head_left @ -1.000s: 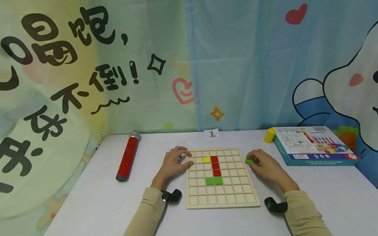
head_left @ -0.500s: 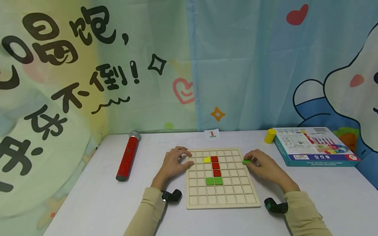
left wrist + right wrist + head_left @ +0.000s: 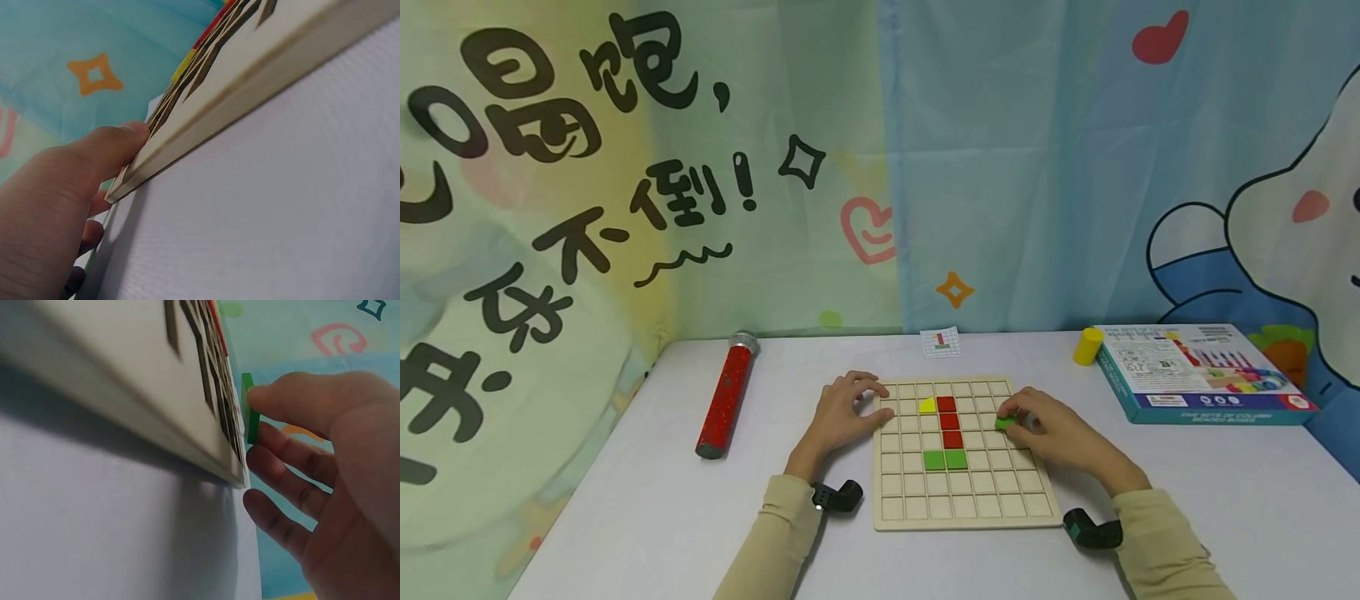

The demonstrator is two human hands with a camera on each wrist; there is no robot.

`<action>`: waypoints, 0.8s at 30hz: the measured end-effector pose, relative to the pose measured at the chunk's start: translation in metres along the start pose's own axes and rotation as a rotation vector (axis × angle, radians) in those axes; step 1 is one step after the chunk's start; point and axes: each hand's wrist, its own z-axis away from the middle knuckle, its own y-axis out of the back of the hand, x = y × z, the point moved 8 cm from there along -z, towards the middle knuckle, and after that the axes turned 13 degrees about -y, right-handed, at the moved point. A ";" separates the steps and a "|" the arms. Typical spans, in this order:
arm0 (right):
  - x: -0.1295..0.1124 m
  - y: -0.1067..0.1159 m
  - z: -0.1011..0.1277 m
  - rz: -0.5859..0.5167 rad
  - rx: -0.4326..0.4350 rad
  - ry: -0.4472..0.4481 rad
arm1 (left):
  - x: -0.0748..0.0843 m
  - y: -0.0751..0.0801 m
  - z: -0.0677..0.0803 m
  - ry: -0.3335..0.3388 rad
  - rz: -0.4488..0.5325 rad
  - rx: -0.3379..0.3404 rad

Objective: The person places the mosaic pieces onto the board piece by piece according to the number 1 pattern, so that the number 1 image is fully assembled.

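A wooden grid board (image 3: 917,507) lies flat on the table, with a yellow tile (image 3: 928,405), a column of red tiles (image 3: 950,422) and two green tiles (image 3: 956,459) set in its squares. My left hand (image 3: 844,414) holds the board by its far left corner, thumb (image 3: 119,147) on the top face and fingertips around the edge. Between thumb and index finger my right hand (image 3: 1056,429) pinches a green square tile (image 3: 249,409) over the right part of the board. The other fingers of that hand are loosely bent and touch nothing.
Behind the board lies a small pattern card (image 3: 940,342). A red microphone (image 3: 727,396) is at left. On the back right are a yellow cylinder (image 3: 1087,346) and a flat game box (image 3: 1202,375). A printed curtain (image 3: 1000,167) hangs behind the table.
My right hand has moved left with the green tile, from just outside the board's right edge to over its right squares. The left hand has stayed at the board's corner.
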 end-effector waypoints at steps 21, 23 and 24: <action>-0.027 -0.013 0.006 0.034 -0.043 0.129 | -0.001 0.000 0.000 -0.013 -0.002 0.014; -0.029 -0.014 0.007 0.024 -0.060 0.141 | -0.001 0.000 0.000 -0.016 -0.001 0.017; -0.030 -0.015 0.008 0.020 -0.067 0.148 | -0.001 0.000 0.000 -0.017 0.001 0.018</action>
